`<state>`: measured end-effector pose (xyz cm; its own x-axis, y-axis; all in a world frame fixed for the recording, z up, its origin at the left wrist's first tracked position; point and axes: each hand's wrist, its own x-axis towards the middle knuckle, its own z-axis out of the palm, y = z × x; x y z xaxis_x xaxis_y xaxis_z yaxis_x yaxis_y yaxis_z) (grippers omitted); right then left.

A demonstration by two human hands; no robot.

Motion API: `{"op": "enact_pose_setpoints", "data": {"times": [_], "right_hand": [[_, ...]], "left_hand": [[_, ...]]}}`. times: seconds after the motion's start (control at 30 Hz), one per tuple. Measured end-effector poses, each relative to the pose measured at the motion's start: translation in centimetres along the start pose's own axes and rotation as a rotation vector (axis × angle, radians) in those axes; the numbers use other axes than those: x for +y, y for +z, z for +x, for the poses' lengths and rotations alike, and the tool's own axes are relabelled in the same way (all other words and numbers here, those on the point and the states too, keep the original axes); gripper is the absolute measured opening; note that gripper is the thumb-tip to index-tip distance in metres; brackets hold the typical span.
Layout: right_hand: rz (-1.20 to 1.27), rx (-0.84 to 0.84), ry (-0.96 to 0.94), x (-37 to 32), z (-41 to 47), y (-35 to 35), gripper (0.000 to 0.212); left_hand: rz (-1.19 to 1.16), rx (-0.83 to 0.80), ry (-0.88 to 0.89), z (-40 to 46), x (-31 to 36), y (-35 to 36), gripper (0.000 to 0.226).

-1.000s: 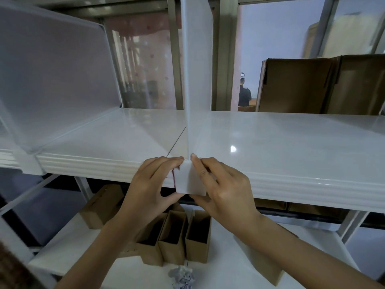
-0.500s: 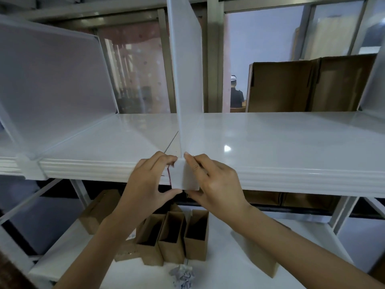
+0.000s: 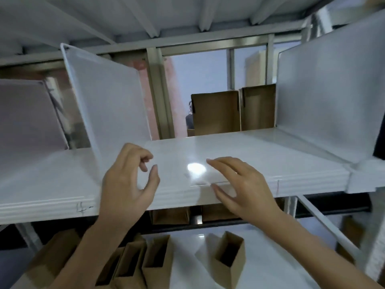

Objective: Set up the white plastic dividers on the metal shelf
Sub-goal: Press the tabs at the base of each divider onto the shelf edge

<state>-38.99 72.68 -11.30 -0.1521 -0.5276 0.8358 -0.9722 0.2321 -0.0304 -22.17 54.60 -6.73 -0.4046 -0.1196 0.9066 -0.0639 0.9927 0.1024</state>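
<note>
Three white translucent dividers stand upright on the white metal shelf [image 3: 260, 149]: one at the far left [image 3: 27, 117], one left of centre [image 3: 106, 109] and one at the right [image 3: 329, 94]. My left hand [image 3: 129, 180] hovers at the shelf's front edge just right of the middle divider, with its fingers loosely curled and nothing in it. My right hand [image 3: 241, 184] is further right, its fingers stretched over the shelf's front lip and its thumb below the edge. It holds nothing. The frame is blurred by motion.
Two large brown cardboard boxes [image 3: 214, 111] stand at the back of the shelf. Several small open cardboard boxes [image 3: 229, 255] sit on the lower shelf. The underside of another shelf [image 3: 166, 15] is overhead. A person [image 3: 188, 116] stands far behind the rack.
Both hands have let go of the middle divider's front clip and moved right along the shelf edge. The view has swung right and up, so that divider now stands to my left.
</note>
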Motion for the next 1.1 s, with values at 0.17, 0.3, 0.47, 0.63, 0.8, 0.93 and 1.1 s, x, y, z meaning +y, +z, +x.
{"op": "enact_pose_setpoints", "data": {"times": [0.17, 0.3, 0.47, 0.63, 0.8, 0.93, 1.1], "right_hand": [[-0.095, 0.092, 0.101, 7.2, -4.1, -7.4, 0.035], [-0.14, 0.207, 0.139, 12.0, -7.9, -12.5, 0.025], [-0.196, 0.265, 0.185, 18.2, -12.7, -16.8, 0.026], [-0.148, 0.034, 0.163, 22.5, -14.6, -17.4, 0.043], [-0.126, -0.065, 0.079, 25.1, -14.5, -17.2, 0.053], [-0.129, -0.114, -0.015, 26.5, -14.9, -17.3, 0.06], [-0.122, -0.075, -0.119, 27.0, -14.7, -17.1, 0.044]], "left_hand": [[-0.083, -0.199, 0.017, 2.2, 8.3, 7.5, 0.021], [-0.145, -0.255, 0.077, 2.3, 15.0, 13.0, 0.025], [-0.145, -0.3, 0.18, 0.8, 23.7, 19.6, 0.041], [-0.026, -0.368, 0.145, -0.1, 27.6, 24.1, 0.062], [0.04, -0.413, 0.175, -0.1, 28.5, 26.0, 0.064], [-0.024, -0.334, 0.181, -0.5, 29.2, 27.1, 0.063], [-0.166, -0.182, 0.152, -1.4, 30.1, 28.6, 0.07]]}}
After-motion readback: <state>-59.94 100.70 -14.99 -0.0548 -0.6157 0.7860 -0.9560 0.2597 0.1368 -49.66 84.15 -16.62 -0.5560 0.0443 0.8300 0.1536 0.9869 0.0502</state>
